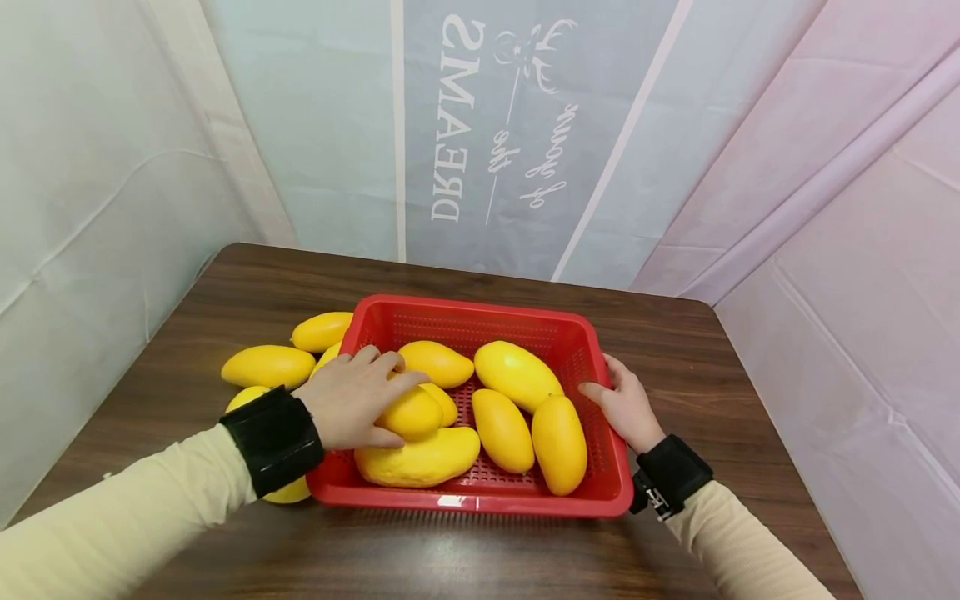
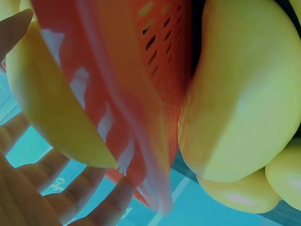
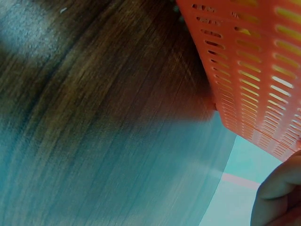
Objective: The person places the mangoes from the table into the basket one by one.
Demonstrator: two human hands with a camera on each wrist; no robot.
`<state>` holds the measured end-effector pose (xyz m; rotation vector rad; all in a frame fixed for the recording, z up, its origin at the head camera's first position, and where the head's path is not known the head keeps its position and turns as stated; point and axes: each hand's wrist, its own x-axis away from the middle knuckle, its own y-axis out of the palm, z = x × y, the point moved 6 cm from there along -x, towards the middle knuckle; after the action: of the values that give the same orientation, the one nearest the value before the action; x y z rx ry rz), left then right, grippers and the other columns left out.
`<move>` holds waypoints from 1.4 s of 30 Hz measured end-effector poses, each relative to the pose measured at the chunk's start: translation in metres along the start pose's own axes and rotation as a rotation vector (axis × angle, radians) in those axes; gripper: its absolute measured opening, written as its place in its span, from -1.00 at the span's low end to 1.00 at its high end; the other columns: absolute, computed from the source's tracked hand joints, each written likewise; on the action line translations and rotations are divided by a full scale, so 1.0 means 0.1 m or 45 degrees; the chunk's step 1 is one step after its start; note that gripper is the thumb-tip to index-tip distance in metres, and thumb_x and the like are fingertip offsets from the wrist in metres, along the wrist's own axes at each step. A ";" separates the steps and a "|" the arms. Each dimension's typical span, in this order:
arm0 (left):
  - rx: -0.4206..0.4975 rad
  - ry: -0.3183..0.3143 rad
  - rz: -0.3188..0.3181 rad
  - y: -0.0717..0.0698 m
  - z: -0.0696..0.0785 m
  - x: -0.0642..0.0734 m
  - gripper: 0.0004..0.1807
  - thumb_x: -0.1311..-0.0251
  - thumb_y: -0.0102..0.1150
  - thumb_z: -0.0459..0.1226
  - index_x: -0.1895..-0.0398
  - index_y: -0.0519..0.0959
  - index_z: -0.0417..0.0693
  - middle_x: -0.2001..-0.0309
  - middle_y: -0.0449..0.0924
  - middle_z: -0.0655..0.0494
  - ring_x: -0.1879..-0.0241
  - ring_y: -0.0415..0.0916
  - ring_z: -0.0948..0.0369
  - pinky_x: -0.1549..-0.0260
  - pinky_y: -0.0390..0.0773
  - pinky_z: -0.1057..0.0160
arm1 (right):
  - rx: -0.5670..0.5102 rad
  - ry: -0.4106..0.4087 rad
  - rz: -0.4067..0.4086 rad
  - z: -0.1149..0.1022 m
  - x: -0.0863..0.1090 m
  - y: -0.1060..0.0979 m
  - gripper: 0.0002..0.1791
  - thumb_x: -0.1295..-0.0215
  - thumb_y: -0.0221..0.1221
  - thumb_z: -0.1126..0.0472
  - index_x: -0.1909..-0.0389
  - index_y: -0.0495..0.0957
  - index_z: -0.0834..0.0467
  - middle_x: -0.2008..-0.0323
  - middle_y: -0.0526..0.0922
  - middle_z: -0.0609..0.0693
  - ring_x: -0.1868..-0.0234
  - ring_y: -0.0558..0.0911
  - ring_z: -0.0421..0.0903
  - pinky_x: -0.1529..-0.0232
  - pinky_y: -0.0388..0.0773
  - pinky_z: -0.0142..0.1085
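A red perforated plastic basket stands on the table with several yellow mangoes inside, among them a plump mango near the far right corner. Reaching over the basket's left rim, my left hand holds a mango between thumb and fingers, above a long mango by the near side. The left wrist view shows this held mango beside the rim. My right hand grips the basket's right rim, thumb on the inside and the other fingers mostly hidden outside.
Left of the basket, several more mangoes lie on the dark wood table, including one mango near its left side and another mango farther back. Fabric curtains surround the table's back and sides.
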<state>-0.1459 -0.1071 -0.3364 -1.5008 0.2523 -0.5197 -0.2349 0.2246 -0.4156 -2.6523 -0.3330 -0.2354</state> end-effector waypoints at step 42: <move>0.222 -0.138 0.192 -0.02 -0.49 0.67 0.05 0.15 0.30 0.41 -0.29 0.38 -0.10 -0.10 0.54 0.01 0.00 0.47 0.05 0.11 0.70 0.00 | -0.002 0.003 0.000 0.01 0.00 0.00 -0.30 -0.39 0.10 0.21 -0.47 0.10 0.25 -0.17 0.48 0.39 0.09 0.73 0.12 0.18 0.73 0.00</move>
<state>-0.1113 -0.1823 -0.3276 -1.3237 0.2276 -0.3304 -0.2349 0.2248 -0.4162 -2.6530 -0.3322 -0.2391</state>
